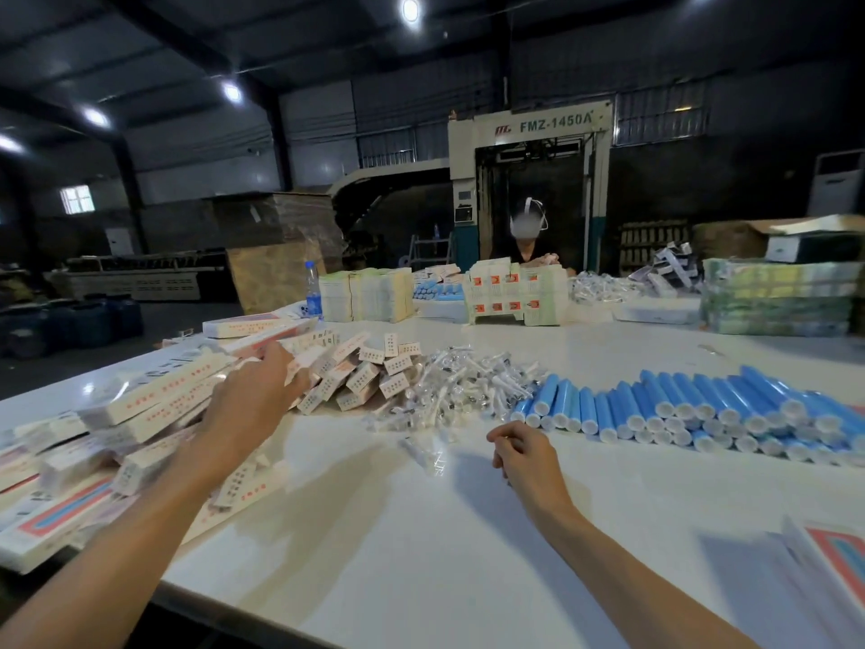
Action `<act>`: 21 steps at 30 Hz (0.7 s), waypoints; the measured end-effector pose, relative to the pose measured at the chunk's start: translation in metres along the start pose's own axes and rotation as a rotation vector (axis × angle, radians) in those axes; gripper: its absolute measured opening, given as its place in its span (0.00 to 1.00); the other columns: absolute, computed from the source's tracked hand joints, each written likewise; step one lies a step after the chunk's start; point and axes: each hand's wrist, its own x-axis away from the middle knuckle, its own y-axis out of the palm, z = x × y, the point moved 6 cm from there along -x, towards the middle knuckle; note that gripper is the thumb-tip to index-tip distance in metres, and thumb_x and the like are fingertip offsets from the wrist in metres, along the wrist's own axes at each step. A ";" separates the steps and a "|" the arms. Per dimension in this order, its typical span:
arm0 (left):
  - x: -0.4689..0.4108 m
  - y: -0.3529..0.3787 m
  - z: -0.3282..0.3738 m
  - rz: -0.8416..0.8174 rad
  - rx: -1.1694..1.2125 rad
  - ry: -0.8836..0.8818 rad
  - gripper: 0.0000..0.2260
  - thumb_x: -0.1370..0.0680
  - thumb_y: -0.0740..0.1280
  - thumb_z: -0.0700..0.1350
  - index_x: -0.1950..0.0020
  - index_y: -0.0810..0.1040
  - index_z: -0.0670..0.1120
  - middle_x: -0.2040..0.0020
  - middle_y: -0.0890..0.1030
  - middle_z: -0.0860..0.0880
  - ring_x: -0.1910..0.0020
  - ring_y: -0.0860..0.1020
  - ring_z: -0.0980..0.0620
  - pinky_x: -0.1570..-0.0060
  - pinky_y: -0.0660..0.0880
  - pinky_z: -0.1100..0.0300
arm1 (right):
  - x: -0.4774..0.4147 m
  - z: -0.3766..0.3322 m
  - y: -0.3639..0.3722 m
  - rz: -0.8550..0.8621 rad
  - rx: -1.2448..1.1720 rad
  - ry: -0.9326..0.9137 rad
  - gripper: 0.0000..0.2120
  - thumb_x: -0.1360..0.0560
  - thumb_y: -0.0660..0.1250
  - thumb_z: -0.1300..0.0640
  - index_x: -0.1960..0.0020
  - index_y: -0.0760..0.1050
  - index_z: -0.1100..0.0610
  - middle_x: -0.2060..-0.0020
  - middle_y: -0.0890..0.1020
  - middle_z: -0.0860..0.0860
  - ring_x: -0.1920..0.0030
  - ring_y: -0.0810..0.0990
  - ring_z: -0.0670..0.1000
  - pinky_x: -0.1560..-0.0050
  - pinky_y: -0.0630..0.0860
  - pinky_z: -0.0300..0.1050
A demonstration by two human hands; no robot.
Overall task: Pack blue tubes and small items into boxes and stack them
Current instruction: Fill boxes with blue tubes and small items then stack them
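Note:
A row of blue tubes (692, 409) with white caps lies on the white table (421, 531) at the right. A heap of small clear-wrapped items (463, 381) sits in the middle. Long white boxes with red print (154, 405) are piled at the left. My left hand (255, 400) reaches over that pile, fingers spread and resting on the boxes; a firm grip is not visible. My right hand (524, 454) rests on the table near one stray wrapped item (421, 454), fingers curled in, with nothing visible in it.
Across the table a person (529, 236) works behind stacks of flat cartons (515, 292). A water bottle (312, 290) stands at the back left. Green-yellow stacks (777, 297) fill the far right. Printed flat sheets (833, 555) lie near the right front edge.

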 end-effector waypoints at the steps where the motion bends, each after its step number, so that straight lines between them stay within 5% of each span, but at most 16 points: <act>1: 0.000 -0.003 0.010 -0.009 0.139 0.006 0.12 0.14 0.61 0.57 0.40 0.70 0.50 0.51 0.79 0.52 0.52 0.81 0.44 0.55 0.78 0.46 | 0.000 0.000 0.000 0.000 0.003 -0.002 0.12 0.19 0.61 0.64 0.52 0.81 0.52 0.67 0.81 0.50 0.68 0.77 0.45 0.64 0.72 0.43; 4: -0.002 -0.009 0.043 -0.022 0.496 0.067 0.08 0.13 0.60 0.55 0.43 0.71 0.52 0.47 0.81 0.55 0.51 0.83 0.49 0.52 0.82 0.42 | 0.002 -0.001 -0.002 -0.001 0.009 -0.012 0.12 0.19 0.61 0.64 0.51 0.81 0.52 0.68 0.81 0.49 0.68 0.77 0.44 0.63 0.73 0.43; 6: -0.004 -0.008 0.064 -0.075 0.660 0.105 0.11 0.14 0.60 0.59 0.43 0.70 0.53 0.45 0.80 0.57 0.53 0.85 0.52 0.59 0.83 0.49 | 0.003 -0.002 -0.003 0.003 0.009 -0.020 0.12 0.19 0.61 0.65 0.51 0.81 0.52 0.68 0.81 0.49 0.67 0.77 0.44 0.63 0.73 0.42; 11: 0.000 0.037 0.123 -0.451 1.274 -0.009 0.18 0.16 0.63 0.62 0.34 0.68 0.51 0.44 0.88 0.43 0.50 0.88 0.40 0.59 0.85 0.52 | 0.003 -0.004 -0.004 0.012 0.015 -0.012 0.12 0.19 0.61 0.65 0.50 0.81 0.54 0.66 0.81 0.51 0.67 0.77 0.47 0.63 0.73 0.44; 17: 0.011 0.099 0.174 -0.538 1.207 -0.088 0.41 0.33 0.78 0.71 0.27 0.68 0.55 0.39 0.86 0.51 0.40 0.83 0.48 0.42 0.79 0.48 | 0.003 -0.012 -0.018 0.106 0.035 0.013 0.11 0.19 0.61 0.65 0.50 0.80 0.55 0.62 0.83 0.53 0.63 0.79 0.51 0.58 0.76 0.50; 21: 0.031 0.125 0.194 -0.595 1.286 -0.068 0.35 0.37 0.81 0.67 0.35 0.82 0.52 0.51 0.89 0.53 0.51 0.87 0.54 0.51 0.80 0.59 | -0.005 -0.028 -0.059 0.338 0.192 0.038 0.10 0.19 0.61 0.59 0.44 0.80 0.51 0.53 0.83 0.47 0.52 0.82 0.50 0.53 0.76 0.48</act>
